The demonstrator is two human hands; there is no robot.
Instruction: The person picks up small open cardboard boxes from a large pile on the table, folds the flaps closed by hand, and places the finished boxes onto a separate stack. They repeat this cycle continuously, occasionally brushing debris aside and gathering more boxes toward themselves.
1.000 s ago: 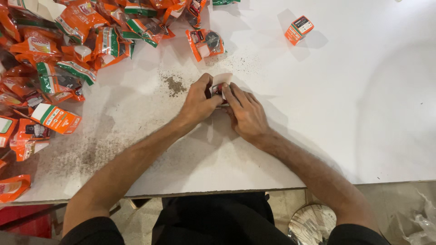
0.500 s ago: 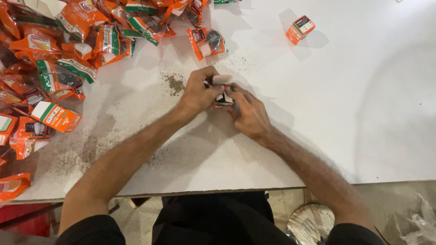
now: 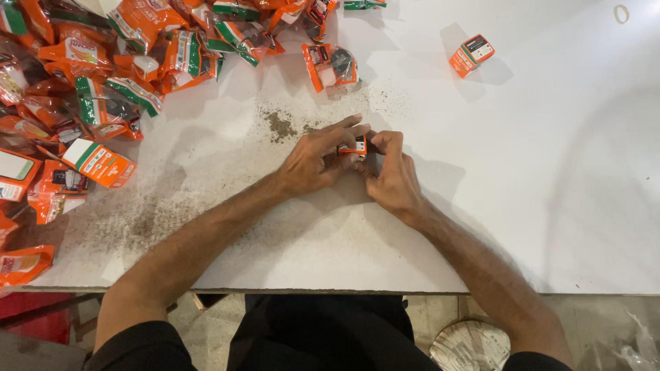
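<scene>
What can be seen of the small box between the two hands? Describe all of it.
The small box is mostly hidden. An orange face with a white and black patch shows between the fingers; it looks like printed card. The left hand and right hand both pinch it, low over the white table. Whether it is open cannot be told.

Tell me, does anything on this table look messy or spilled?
Yes. Dark powdery grit is scattered on the white table, just beyond the left hand and right hand, which hold a small orange box. A fainter smear lies near the heap of orange packets.
</scene>
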